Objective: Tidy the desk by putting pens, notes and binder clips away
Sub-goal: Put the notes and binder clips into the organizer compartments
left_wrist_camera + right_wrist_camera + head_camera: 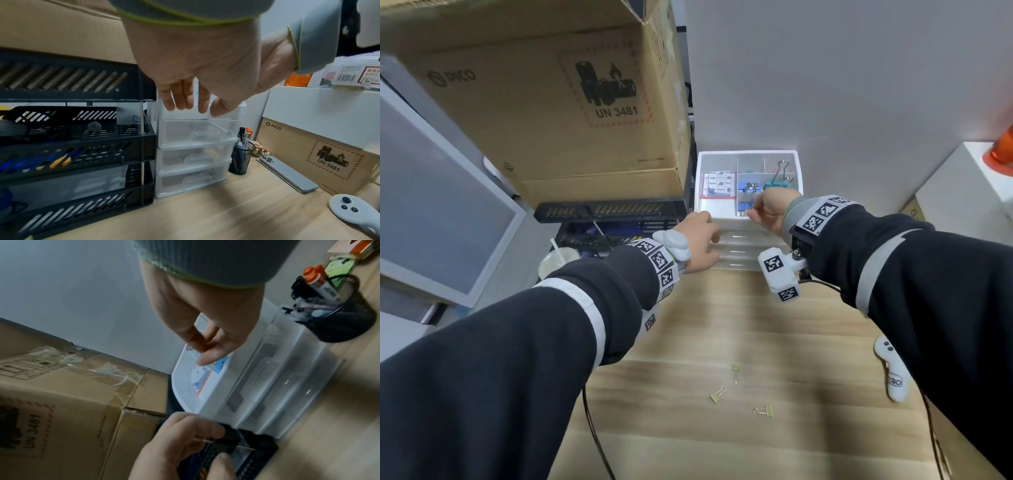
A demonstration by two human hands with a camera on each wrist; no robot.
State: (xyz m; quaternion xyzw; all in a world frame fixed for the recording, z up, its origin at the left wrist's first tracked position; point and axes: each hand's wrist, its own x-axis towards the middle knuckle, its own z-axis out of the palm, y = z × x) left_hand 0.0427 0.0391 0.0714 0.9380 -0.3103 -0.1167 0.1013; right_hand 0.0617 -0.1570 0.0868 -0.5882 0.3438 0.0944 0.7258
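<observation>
We see 3 small yellow-green binder clips (736, 371) lying loose on the pale wood-grain desk (722, 325), well apart from the white compartmented tray (748, 153) atop the clear plastic drawer unit (195, 155). Our right hand (770, 212) hovers over the tray's blue clips, fingers loosely curled; whether they hold anything, we cannot tell. Our left hand (700, 241) rests straight fingers (180, 99) on the unit's top front edge.
</observation>
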